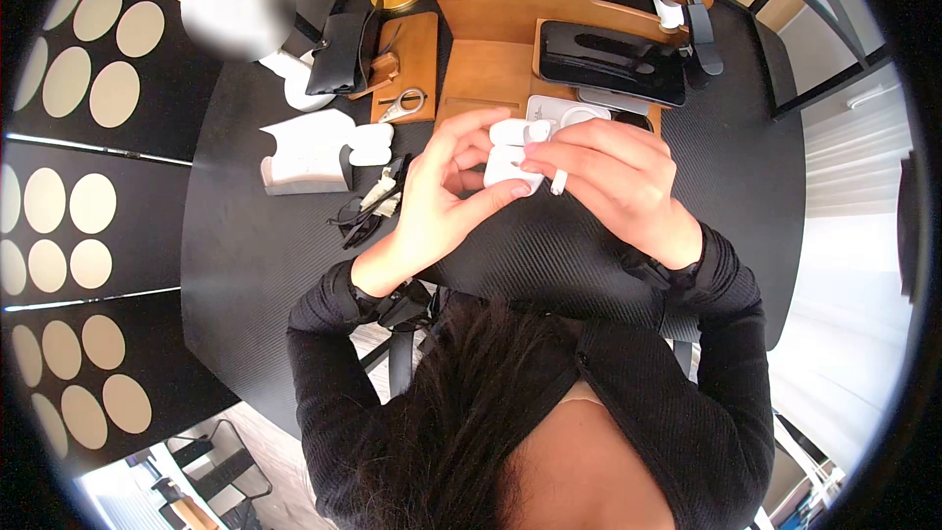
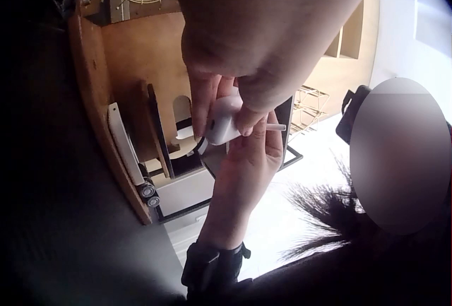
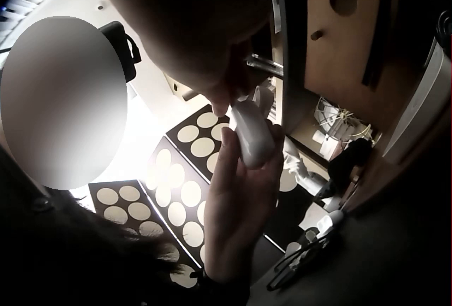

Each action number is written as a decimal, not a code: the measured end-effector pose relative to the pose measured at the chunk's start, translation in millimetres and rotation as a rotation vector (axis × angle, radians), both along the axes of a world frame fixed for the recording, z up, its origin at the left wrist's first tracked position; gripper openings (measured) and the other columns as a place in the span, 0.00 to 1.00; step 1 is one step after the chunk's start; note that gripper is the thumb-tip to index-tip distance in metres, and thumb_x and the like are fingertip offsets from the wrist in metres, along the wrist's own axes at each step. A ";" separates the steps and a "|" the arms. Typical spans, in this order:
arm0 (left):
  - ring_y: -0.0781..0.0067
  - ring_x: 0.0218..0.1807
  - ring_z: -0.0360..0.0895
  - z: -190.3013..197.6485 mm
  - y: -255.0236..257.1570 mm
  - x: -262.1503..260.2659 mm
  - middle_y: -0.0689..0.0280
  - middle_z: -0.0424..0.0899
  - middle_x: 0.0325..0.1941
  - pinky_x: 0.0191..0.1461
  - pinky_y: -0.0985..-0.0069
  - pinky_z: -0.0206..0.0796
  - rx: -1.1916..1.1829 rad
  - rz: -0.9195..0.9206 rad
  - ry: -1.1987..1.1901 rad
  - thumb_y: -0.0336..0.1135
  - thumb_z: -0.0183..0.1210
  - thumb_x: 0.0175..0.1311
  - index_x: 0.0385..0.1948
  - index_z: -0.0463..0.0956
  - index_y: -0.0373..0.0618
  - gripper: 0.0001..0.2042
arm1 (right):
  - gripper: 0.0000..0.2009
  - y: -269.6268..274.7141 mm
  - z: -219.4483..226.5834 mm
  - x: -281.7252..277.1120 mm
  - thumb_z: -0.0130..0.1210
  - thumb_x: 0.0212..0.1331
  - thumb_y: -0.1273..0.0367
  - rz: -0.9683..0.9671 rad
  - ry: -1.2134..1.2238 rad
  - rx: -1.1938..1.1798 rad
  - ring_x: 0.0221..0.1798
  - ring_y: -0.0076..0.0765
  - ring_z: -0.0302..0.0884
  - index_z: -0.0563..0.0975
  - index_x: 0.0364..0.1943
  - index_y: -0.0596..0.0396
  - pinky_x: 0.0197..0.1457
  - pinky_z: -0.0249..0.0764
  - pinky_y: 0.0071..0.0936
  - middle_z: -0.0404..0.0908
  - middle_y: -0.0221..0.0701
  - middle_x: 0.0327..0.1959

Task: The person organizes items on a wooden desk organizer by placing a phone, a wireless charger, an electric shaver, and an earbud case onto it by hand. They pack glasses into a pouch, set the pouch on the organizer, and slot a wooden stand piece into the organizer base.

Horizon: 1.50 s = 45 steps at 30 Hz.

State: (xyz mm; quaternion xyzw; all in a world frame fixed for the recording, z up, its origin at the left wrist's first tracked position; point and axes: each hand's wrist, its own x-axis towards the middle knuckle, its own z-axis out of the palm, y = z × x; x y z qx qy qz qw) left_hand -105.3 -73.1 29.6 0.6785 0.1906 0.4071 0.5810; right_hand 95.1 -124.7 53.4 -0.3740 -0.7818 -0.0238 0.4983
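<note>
Both hands meet above the black table. My left hand grips a white earbud case between thumb and fingers; its lid looks flipped up. My right hand curls over the case from the right and pinches a white earbud, whose stem pokes out below the fingers. The left wrist view shows the case with the earbud stem beside it. In the right wrist view the case sits in the left hand's fingers.
Behind the hands stands a wooden desk organiser carrying a dark phone and a white box. To the left lie white packaging, a black cable tangle, a wooden tray and a black pouch.
</note>
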 end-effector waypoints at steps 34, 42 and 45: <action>0.71 0.49 0.82 2.3 0.9 0.8 0.59 0.83 0.46 0.52 0.72 0.77 0.119 -0.026 0.252 0.23 0.67 0.57 0.60 0.69 0.40 0.27 | 0.15 -2.7 35.7 27.5 0.57 0.61 0.72 0.166 -0.114 -0.605 0.37 0.46 0.79 0.77 0.53 0.57 0.38 0.74 0.35 0.79 0.41 0.40; 0.70 0.49 0.82 3.2 0.3 0.7 0.59 0.82 0.46 0.52 0.72 0.77 0.193 -0.017 0.285 0.24 0.67 0.57 0.60 0.70 0.40 0.27 | 0.12 -7.3 35.3 24.0 0.62 0.54 0.77 0.179 -0.149 -0.513 0.36 0.42 0.80 0.80 0.44 0.58 0.37 0.75 0.35 0.79 0.38 0.36; 0.68 0.53 0.81 2.4 1.7 -1.1 0.57 0.79 0.54 0.55 0.70 0.77 0.210 -0.044 0.318 0.23 0.68 0.56 0.62 0.67 0.38 0.29 | 0.12 -8.0 35.9 23.5 0.63 0.53 0.75 0.181 -0.172 -0.525 0.35 0.44 0.79 0.81 0.44 0.57 0.37 0.74 0.36 0.78 0.37 0.34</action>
